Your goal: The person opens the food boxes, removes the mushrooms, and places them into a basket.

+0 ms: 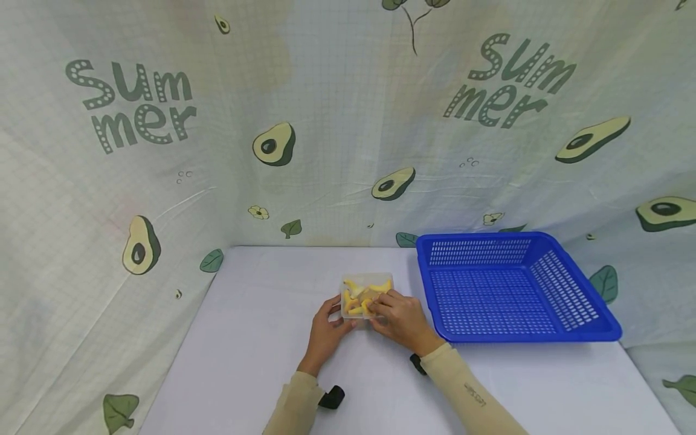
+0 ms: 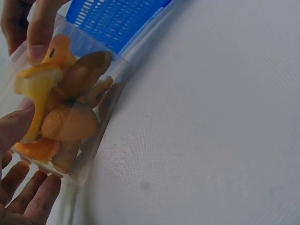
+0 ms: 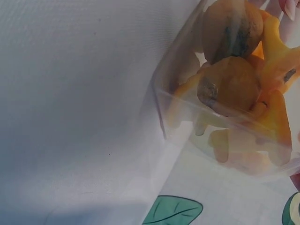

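Note:
A small clear plastic box (image 1: 375, 277) stands at the middle of the white table, holding several yellow and brown mushroom-like pieces (image 2: 70, 122). Their exact kind is unclear. My left hand (image 1: 326, 332) holds the box's left side, thumb near the rim and other fingers spread along the wall. At the right near corner, my right hand (image 1: 405, 317) grips the box, its fingers bent over the rim beside a yellow piece. Whether they also pinch that piece is hidden. The right wrist view shows brown rounded pieces (image 3: 229, 86) through the clear wall.
A large blue perforated basket (image 1: 522, 340) stands on the table (image 1: 261, 290), to the right of the box. Behind the table hangs a pale cloth (image 1: 331, 109) printed with avocados and leaves. Black wrist devices (image 1: 333, 397) show beside both sleeves.

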Tool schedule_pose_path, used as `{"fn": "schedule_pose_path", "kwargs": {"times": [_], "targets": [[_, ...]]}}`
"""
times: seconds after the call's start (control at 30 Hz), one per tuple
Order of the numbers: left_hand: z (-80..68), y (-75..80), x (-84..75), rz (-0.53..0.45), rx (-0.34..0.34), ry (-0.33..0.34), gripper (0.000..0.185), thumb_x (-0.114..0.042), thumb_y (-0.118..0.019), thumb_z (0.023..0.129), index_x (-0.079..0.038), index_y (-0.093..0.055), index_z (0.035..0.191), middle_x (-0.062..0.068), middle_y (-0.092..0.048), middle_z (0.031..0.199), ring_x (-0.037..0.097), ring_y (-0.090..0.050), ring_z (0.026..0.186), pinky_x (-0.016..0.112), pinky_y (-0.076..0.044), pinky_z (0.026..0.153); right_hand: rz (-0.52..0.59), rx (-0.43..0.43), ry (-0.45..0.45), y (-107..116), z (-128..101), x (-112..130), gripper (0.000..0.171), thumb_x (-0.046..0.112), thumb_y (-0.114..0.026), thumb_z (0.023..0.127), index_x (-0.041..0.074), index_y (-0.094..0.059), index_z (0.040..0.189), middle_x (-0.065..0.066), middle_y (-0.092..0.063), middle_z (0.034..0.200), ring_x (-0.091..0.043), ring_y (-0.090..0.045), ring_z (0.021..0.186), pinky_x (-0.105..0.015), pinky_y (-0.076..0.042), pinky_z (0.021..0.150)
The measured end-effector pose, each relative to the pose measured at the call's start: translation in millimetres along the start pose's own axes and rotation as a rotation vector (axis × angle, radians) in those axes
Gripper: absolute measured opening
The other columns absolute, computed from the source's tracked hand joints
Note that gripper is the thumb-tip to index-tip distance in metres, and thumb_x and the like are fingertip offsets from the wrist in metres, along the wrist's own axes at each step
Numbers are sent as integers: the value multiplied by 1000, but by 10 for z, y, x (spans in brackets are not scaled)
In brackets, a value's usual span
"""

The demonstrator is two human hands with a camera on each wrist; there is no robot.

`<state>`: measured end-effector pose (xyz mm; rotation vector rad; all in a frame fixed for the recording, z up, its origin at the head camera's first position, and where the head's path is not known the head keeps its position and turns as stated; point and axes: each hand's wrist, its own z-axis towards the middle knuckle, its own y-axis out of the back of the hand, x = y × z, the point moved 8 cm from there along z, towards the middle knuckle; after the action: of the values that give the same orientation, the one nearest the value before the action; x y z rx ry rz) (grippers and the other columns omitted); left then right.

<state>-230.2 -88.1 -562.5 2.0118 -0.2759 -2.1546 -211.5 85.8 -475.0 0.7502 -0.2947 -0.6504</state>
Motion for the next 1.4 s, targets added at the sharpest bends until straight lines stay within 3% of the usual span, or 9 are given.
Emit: {"fn": "schedule_pose_path", "kwargs": {"times": [0.3, 0.83, 1.07, 1.4], "targets": [[0, 2, 30, 1, -6, 22, 71, -3, -87, 85, 0, -54, 148, 23, -56, 147, 43, -57, 133, 41, -62, 100, 31, -23, -11, 14, -1, -19, 24, 16, -96, 66, 15, -83, 86, 5, -74, 86, -13, -66, 77, -25, -61, 60], [4, -5, 38, -15, 0, 5, 69, -4, -87, 86, -1, -55, 147, 22, -56, 147, 43, -58, 133, 39, -61, 100, 75, 38, -113, 35, 38, -40, 25, 16, -98, 69, 17, -83, 88, 6, -76, 89, -13, -69, 85, -29, -65, 69], [10, -1, 39, -16, 2, 23, 71, -4, -88, 85, -1, -55, 148, 22, -56, 147, 42, -57, 133, 39, -61, 101, 89, 4, -131, 98, 87, -53, 26, 16, -97, 70, 14, -83, 91, 4, -75, 87, -15, -68, 80, -30, -64, 63], [11, 4, 48, 0, 11, 46, 72, -7, -88, 86, 0, -53, 150, 25, -58, 143, 43, -60, 130, 44, -61, 102, 74, 47, -234, 150, 124, -101, 33, 19, -99, 73, 11, -85, 101, 1, -73, 90, -16, -64, 83, -29, -64, 66]]}}
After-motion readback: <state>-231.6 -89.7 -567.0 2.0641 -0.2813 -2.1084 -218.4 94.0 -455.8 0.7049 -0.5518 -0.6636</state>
